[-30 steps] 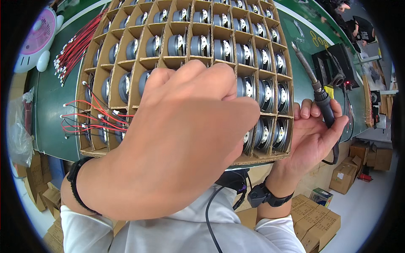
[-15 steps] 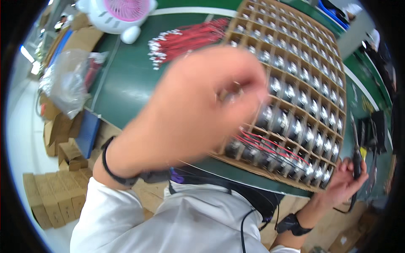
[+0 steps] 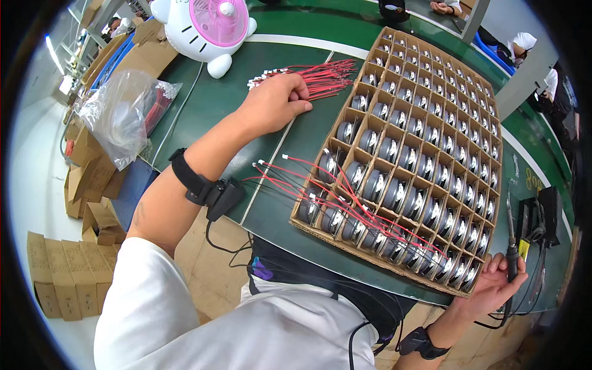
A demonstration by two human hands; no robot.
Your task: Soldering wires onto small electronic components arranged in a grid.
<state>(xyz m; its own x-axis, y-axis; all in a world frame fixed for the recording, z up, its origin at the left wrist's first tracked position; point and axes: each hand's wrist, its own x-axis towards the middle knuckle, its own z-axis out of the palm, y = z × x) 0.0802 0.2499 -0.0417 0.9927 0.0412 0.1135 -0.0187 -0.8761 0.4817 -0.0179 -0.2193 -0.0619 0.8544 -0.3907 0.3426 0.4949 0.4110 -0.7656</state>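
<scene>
My left hand (image 3: 274, 106) is at the near side of a pile of red wires (image 3: 330, 77) with white connectors. Its fingers are curled in toward the thumb, and the fingertips are partly hidden, so what they grip cannot be made out. On the right, my right hand (image 3: 487, 285) holds a soldering iron (image 3: 512, 259) by its black handle, tip pointing up and away. Between the hands lies a divided cardboard tray (image 3: 382, 246) filled with round black-and-silver parts that look like small speakers. Several loose red and black wires (image 3: 345, 206) lie across its near left part.
A white fan with a pink grille (image 3: 219, 21) stands at the back left. A clear plastic bag (image 3: 120, 111) with wires hangs by the table's left edge. Cardboard boxes (image 3: 74, 274) stand on the floor. A black soldering stand (image 3: 546, 209) is at right. Other people sit beyond the table.
My left hand has moved from above the tray, away and left to the wire pile, uncovering the tray and its loose wires. My right hand still holds the soldering iron. The view has shifted slightly.
</scene>
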